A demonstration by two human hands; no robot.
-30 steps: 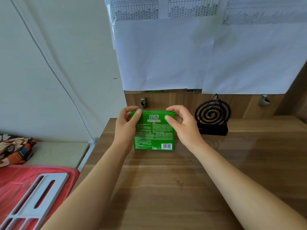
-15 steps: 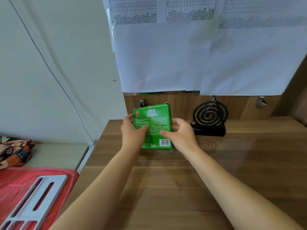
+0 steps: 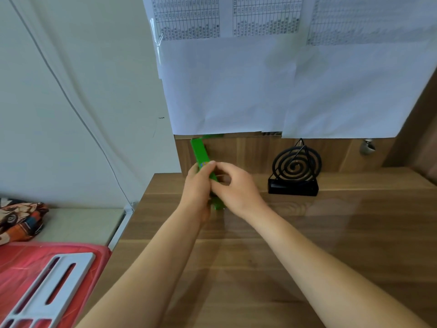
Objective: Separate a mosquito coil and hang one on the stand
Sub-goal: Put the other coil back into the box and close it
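Grip: left hand [image 3: 197,185] and right hand [image 3: 234,185] both clasp the green coil box [image 3: 201,155], turned edge-on, near the desk's far edge.
Stand: black stand [image 3: 293,187] with a coil [image 3: 296,165] on it (right of the hands, apart).
Surface: wooden desk [image 3: 260,256], glossy.
Room: papers [image 3: 236,91] on the wall; red tray [image 3: 19,259] lower left.

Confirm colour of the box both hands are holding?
Bright green box, seen edge-on in the head view.
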